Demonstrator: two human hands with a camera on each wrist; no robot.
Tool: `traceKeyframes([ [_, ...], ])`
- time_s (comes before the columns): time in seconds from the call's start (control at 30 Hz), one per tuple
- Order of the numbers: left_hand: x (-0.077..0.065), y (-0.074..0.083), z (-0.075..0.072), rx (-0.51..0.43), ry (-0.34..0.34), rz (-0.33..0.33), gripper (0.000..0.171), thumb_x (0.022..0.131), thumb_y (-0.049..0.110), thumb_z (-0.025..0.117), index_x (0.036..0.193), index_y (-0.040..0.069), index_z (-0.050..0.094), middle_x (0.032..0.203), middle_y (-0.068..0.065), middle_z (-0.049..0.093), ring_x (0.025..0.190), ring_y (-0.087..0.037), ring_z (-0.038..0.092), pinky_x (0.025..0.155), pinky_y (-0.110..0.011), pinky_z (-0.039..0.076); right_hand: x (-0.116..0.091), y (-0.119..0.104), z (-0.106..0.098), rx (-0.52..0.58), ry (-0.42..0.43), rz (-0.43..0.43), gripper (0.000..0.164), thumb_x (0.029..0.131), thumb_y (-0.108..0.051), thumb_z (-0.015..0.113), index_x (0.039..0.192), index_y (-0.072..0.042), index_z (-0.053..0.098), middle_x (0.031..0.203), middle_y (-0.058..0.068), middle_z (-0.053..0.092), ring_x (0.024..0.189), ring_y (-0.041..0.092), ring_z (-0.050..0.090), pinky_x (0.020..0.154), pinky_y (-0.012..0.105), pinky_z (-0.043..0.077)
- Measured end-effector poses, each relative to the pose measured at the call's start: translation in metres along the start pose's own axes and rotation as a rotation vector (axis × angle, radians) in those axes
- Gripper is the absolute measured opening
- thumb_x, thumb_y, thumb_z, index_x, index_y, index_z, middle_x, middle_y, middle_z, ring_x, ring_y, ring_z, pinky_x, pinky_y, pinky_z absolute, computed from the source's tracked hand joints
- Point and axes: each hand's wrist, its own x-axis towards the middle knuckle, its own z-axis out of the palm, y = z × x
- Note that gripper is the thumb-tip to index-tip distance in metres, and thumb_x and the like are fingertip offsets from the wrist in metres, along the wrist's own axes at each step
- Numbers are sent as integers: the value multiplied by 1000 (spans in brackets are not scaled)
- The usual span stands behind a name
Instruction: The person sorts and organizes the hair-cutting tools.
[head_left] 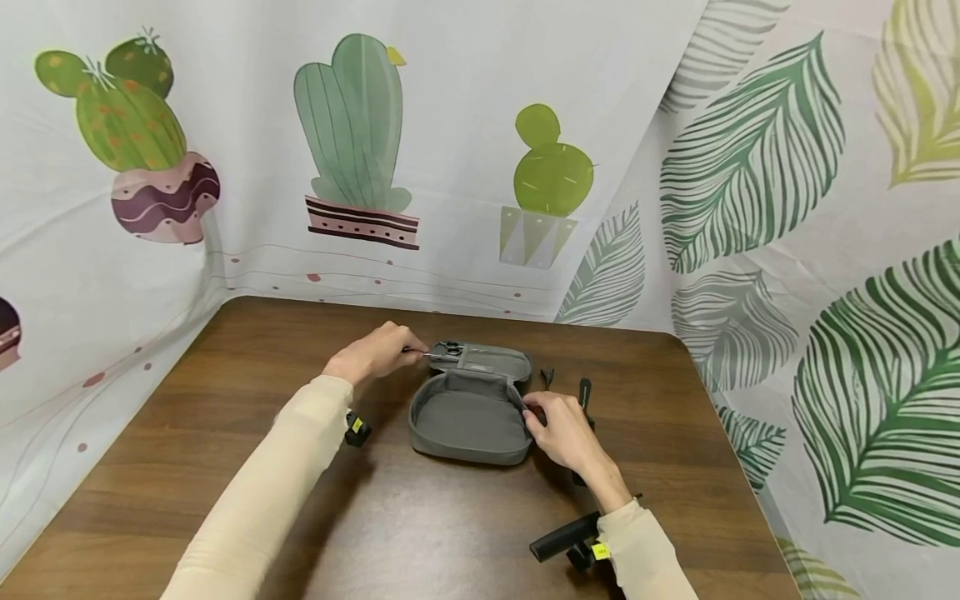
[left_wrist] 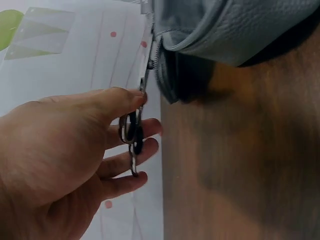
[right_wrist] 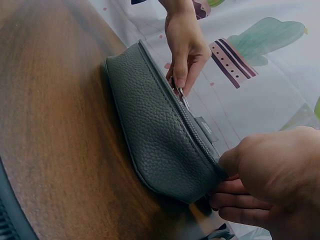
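A grey zippered case (head_left: 468,450) lies unfolded on the table, its lid (head_left: 513,364) laid back on the far side. My left hand (head_left: 381,350) pinches a pair of scissors (left_wrist: 132,127) near the finger loops, between thumb and fingers, at the lid's left end. The blades point toward the lid, and their tips are hidden in the left wrist view. Another pair of loop handles (head_left: 452,347) shows in the lid's pocket. With the thumb over the rim and fingers outside, my right hand (head_left: 558,425) grips the right wall of the case's deep half.
Right of the case lie a small dark tool (head_left: 547,377) and a long black-handled item (head_left: 585,392), partly behind my right hand. The brown wooden table (head_left: 315,483) ends at a printed cloth (head_left: 457,167) behind.
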Motion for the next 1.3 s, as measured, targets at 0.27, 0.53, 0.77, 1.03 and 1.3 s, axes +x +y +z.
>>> traceKeyframes([
  [0.27, 8, -1, 14, 4, 33, 52, 28, 112, 5, 67, 136, 1, 80, 137, -19, 81, 126, -35, 80, 105, -51, 67, 1, -1, 0, 0, 4, -10, 20, 104, -5, 76, 123, -1, 83, 117, 15, 85, 104, 28, 84, 89, 45, 69],
  [0.53, 14, 6, 18, -7, 51, 76, 28, 113, 6, 66, 137, 1, 80, 138, -18, 81, 128, -37, 79, 108, -52, 66, 0, -2, 1, 1, 3, -10, 20, 104, -5, 76, 122, -1, 83, 117, 15, 85, 104, 28, 84, 88, 45, 69],
  [0.77, 17, 4, 22, -17, 48, 75, 28, 113, 7, 66, 137, 2, 80, 138, -18, 81, 126, -35, 80, 106, -51, 67, 0, -2, 2, 4, 0, -8, 20, 105, -4, 75, 123, 0, 82, 117, 15, 85, 103, 28, 83, 88, 44, 69],
  [1.03, 20, -7, 25, -83, 51, 96, 29, 114, 15, 68, 139, 8, 80, 140, -15, 81, 132, -37, 77, 110, -51, 65, -1, -2, 2, 7, -3, -8, 20, 105, -4, 75, 124, 0, 82, 117, 15, 85, 103, 28, 83, 88, 44, 69],
  [1.3, 34, -29, 39, -104, 68, 92, 28, 113, 21, 71, 137, 13, 83, 140, -12, 81, 135, -34, 75, 113, -51, 63, -1, -4, 2, 11, -4, -10, 21, 105, -4, 75, 124, 1, 81, 119, 16, 85, 107, 30, 83, 90, 46, 69],
])
